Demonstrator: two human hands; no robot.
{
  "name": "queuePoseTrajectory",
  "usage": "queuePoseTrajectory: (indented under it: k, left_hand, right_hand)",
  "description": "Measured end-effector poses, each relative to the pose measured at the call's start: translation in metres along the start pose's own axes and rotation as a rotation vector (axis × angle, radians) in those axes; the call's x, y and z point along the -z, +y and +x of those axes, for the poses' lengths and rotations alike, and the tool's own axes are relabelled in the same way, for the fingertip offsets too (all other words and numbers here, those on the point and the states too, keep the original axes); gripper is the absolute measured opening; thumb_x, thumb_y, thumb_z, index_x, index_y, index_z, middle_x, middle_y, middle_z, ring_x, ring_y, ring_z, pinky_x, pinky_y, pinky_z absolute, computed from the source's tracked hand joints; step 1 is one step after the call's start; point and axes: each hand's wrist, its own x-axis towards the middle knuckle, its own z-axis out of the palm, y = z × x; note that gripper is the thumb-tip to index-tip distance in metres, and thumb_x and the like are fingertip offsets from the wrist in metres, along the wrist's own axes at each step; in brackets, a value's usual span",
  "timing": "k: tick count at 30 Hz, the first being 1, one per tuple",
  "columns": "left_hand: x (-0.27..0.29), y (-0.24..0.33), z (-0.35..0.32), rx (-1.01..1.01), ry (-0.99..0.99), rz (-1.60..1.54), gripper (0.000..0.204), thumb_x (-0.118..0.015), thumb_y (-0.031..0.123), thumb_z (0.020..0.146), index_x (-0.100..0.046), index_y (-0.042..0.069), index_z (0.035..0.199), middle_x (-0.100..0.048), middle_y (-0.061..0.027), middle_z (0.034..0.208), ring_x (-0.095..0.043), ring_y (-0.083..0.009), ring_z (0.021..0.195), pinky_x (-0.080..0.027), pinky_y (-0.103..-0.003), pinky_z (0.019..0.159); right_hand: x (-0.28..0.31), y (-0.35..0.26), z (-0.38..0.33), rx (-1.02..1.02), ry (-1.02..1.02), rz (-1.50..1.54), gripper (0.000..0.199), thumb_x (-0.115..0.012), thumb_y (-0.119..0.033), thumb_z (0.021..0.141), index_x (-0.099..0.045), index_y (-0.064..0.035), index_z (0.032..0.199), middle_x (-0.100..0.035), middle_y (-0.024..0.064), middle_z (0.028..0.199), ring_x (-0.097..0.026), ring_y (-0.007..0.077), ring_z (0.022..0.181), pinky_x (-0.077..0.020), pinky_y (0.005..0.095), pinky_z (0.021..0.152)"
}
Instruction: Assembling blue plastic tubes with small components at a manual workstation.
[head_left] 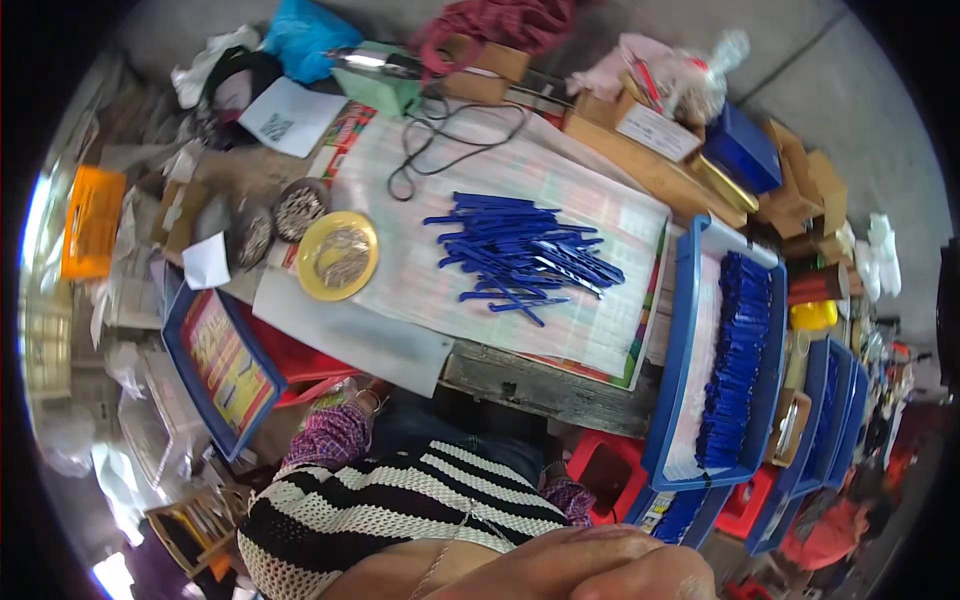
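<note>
Dark blue slim plastic pieces (520, 250), long and stick-like, lie in a loose heap on the pale sheet (400, 270) covering the table. My left hand (374, 392) is low by the table's near edge, with a bracelet at its wrist and a plaid sleeve behind it; its fingers cannot be made out. It is nearest to a red stool or bin under the table. My right arm, in the same plaid sleeve (568, 497), hangs down near another red stool (607, 470), and that hand is hidden. Neither hand touches the heap.
A yellow dish (364, 262) of small metal parts stands left of the heap, beside two dark bowls (300, 208). To the right, a blue tray (660, 420) holds rows of blue pieces. A black cord (440, 172), boxes and bags line the far edge. A blue crate (250, 400) stands left.
</note>
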Motion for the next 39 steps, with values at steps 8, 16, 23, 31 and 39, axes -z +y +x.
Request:
queuePoseTrajectory:
  k: [8, 16, 23, 31, 39]
  left_hand:
    - [0.151, 0.024, 0.148, 0.918, 0.226, -1.114, 0.026, -0.052, 0.015, 0.082, -0.06, 0.006, 0.104, -0.063, -0.0196, 0.099, -0.061, -0.0368, 0.089, -0.05, -0.043, 0.074]
    - [0.198, 0.048, 0.108, 0.937, 0.287, -0.88, 0.028, -0.048, 0.012, 0.08, -0.06, 0.006, 0.105, -0.061, -0.0254, 0.088, -0.06, -0.0413, 0.083, -0.049, -0.048, 0.073]
    - [0.239, 0.061, 0.11, 0.828, 0.373, -0.762, 0.04, -0.045, 0.004, 0.075, -0.054, 0.003, 0.114, -0.06, -0.0255, 0.098, -0.059, -0.0397, 0.09, -0.048, -0.046, 0.08]
    - [0.254, 0.066, 0.104, 0.848, 0.303, -0.727, 0.046, -0.049, 0.004, 0.072, -0.052, 0.004, 0.118, -0.06, -0.0242, 0.103, -0.059, -0.0393, 0.094, -0.048, -0.045, 0.082]
    - [0.225, 0.066, 0.137, 0.618, 0.456, -0.568, 0.039, -0.052, 0.016, 0.079, -0.055, 0.011, 0.118, -0.061, -0.0188, 0.105, -0.06, -0.0356, 0.094, -0.049, -0.044, 0.081]
  right_hand:
    - [-0.025, -0.028, 0.03, 0.035, -0.209, -0.221, 0.05, -0.038, -0.043, 0.094, -0.052, -0.0036, 0.121, -0.052, 0.0065, 0.122, -0.051, 0.0223, 0.106, -0.0417, 0.0345, 0.09]
    - [-0.039, -0.006, 0.051, -0.003, -0.357, -0.314, 0.053, -0.037, -0.046, 0.095, -0.051, -0.0032, 0.123, -0.051, 0.0061, 0.124, -0.05, 0.0218, 0.106, -0.0413, 0.0346, 0.092]
    - [-0.035, -0.011, 0.115, 0.595, -0.143, -0.603, 0.055, -0.044, -0.041, 0.093, -0.047, 0.0009, 0.128, -0.049, 0.0074, 0.131, -0.047, 0.0209, 0.114, -0.0347, 0.0325, 0.098]
    - [-0.057, -0.023, 0.069, 0.576, -0.209, -0.371, 0.039, -0.054, -0.015, 0.089, -0.052, 0.005, 0.122, -0.053, 0.0103, 0.123, -0.047, 0.0225, 0.109, -0.036, 0.0313, 0.095]
    - [-0.06, -0.026, 0.028, 0.943, -0.072, -0.922, 0.047, -0.058, -0.024, 0.087, -0.049, 0.0038, 0.124, -0.048, 0.0208, 0.13, -0.045, 0.0284, 0.121, -0.031, 0.031, 0.102]
